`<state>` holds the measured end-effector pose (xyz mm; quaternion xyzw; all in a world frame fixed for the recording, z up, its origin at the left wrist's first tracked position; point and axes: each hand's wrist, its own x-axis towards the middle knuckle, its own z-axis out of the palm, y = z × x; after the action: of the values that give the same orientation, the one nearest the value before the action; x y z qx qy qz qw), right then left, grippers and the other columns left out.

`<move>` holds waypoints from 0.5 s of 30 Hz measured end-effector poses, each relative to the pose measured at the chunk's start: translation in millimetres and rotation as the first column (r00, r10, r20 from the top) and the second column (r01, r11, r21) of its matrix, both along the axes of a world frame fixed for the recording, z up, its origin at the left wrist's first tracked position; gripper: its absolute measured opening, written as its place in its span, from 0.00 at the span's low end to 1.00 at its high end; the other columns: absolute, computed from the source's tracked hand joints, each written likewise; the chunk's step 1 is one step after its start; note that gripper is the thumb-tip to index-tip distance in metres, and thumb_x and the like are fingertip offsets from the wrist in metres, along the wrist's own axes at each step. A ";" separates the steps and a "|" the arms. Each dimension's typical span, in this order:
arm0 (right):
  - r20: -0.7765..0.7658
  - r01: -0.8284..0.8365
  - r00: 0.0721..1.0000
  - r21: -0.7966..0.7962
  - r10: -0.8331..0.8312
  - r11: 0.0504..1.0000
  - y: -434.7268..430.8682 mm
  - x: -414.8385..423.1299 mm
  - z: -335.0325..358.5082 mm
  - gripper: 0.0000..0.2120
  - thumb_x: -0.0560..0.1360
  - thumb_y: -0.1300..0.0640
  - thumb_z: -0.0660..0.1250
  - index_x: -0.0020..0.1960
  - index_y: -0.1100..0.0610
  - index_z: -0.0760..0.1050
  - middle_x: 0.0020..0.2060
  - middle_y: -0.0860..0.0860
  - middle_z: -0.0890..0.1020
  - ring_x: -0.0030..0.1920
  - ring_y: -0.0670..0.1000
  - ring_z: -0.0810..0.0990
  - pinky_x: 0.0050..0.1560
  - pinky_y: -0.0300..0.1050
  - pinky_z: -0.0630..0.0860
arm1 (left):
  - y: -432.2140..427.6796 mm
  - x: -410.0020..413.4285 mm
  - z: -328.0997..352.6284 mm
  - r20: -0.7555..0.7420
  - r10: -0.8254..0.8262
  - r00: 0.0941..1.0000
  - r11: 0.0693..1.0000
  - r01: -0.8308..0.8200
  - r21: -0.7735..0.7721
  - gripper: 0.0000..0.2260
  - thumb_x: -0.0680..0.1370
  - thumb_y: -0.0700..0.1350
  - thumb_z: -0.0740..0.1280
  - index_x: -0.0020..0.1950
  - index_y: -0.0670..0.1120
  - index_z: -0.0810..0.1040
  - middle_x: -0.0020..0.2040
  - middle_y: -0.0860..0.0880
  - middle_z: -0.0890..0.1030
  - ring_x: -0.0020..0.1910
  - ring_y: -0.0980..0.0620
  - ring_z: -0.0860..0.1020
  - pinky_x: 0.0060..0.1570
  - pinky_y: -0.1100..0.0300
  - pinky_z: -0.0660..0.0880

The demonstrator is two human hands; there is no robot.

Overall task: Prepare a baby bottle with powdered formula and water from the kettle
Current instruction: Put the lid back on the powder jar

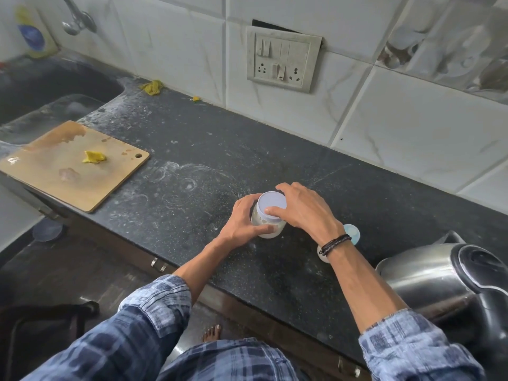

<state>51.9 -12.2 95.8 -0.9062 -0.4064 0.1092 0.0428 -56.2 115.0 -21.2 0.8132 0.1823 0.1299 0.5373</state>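
Note:
A small clear jar of white powder with a pale lilac lid stands on the dark counter. My left hand wraps around the jar's body. My right hand grips the lid from above. A baby bottle with a light blue part lies behind my right wrist, mostly hidden. The steel kettle with a black lid and handle stands at the right edge.
A wooden cutting board with a yellow scrap lies at the left, overhanging the counter edge. A dark sink is at the far left. A switch panel sits on the tiled wall. Powder smears mark the counter.

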 end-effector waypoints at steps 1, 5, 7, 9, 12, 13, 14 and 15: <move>-0.002 0.008 1.000 -0.005 -0.008 1.000 -0.8 0.9 0.9 0.36 0.78 0.36 0.70 0.79 0.52 0.65 0.72 0.55 0.75 0.67 0.59 0.79 0.62 0.55 0.78 | -0.2 0.1 -0.1 -0.002 -0.001 1.000 1.000 0.001 0.002 0.34 0.68 0.55 0.79 0.69 0.63 0.66 0.64 0.64 0.69 0.67 0.61 0.61 0.66 0.56 0.61; -0.008 -0.020 1.000 -0.002 0.020 1.000 -1.8 3.8 6.5 0.39 0.75 0.37 0.75 0.79 0.49 0.66 0.72 0.53 0.74 0.68 0.58 0.78 0.61 0.55 0.77 | -0.6 0.1 -0.6 -0.010 0.005 1.000 1.000 -0.006 -0.003 0.34 0.68 0.55 0.79 0.69 0.63 0.66 0.62 0.73 0.65 0.67 0.60 0.62 0.67 0.56 0.61; -0.047 -0.074 0.996 0.005 0.074 0.997 -0.3 3.3 7.7 0.39 0.74 0.41 0.77 0.79 0.47 0.66 0.72 0.51 0.73 0.68 0.57 0.77 0.61 0.55 0.76 | -0.9 0.8 -1.5 -0.016 0.007 1.000 1.000 -0.008 -0.006 0.34 0.67 0.57 0.79 0.69 0.63 0.67 0.62 0.73 0.65 0.67 0.59 0.63 0.68 0.55 0.63; -0.061 -0.112 0.992 0.001 0.111 0.994 1.5 1.0 5.7 0.37 0.74 0.46 0.78 0.79 0.47 0.67 0.73 0.50 0.73 0.68 0.57 0.76 0.62 0.54 0.76 | -1.2 1.6 -2.3 -0.023 0.006 1.000 1.000 -0.007 -0.016 0.34 0.67 0.58 0.78 0.69 0.62 0.67 0.62 0.71 0.65 0.67 0.59 0.63 0.67 0.55 0.63; -0.020 -0.101 0.995 -0.009 0.101 0.995 2.9 -2.0 0.8 0.34 0.75 0.45 0.77 0.77 0.48 0.69 0.70 0.52 0.74 0.67 0.57 0.76 0.61 0.55 0.77 | -1.1 2.8 -3.7 -0.021 0.002 1.000 1.000 -0.002 -0.015 0.35 0.67 0.59 0.77 0.70 0.60 0.67 0.64 0.63 0.70 0.67 0.59 0.62 0.65 0.55 0.62; -0.013 -0.085 0.996 -0.011 0.085 0.996 3.1 -2.3 -0.4 0.34 0.75 0.43 0.76 0.77 0.48 0.68 0.69 0.53 0.74 0.67 0.57 0.76 0.61 0.55 0.77 | -1.0 3.1 -4.1 -0.021 0.003 1.000 1.000 -0.004 -0.012 0.35 0.67 0.59 0.77 0.71 0.59 0.68 0.65 0.60 0.70 0.67 0.58 0.62 0.65 0.55 0.62; -0.008 -0.070 0.998 -0.012 0.070 0.997 3.4 -2.2 -1.4 0.35 0.75 0.41 0.76 0.77 0.49 0.68 0.68 0.53 0.73 0.67 0.57 0.75 0.61 0.55 0.77 | -1.0 3.0 -4.5 -0.021 0.007 1.000 1.000 -0.008 -0.010 0.35 0.67 0.58 0.77 0.71 0.58 0.68 0.66 0.59 0.70 0.68 0.58 0.62 0.65 0.55 0.62; 0.000 -0.061 0.998 -0.015 0.061 0.998 3.5 -1.7 -1.8 0.36 0.75 0.40 0.76 0.77 0.49 0.68 0.68 0.54 0.73 0.66 0.57 0.74 0.60 0.55 0.77 | -0.9 3.0 -4.8 -0.020 0.012 1.000 1.000 -0.012 -0.011 0.35 0.67 0.58 0.77 0.71 0.59 0.68 0.67 0.58 0.70 0.68 0.58 0.62 0.65 0.55 0.62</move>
<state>50.2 -8.6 94.0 -0.8935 -0.4333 0.1132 0.0327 -53.2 114.1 -26.0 0.8104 0.1934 0.1239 0.5390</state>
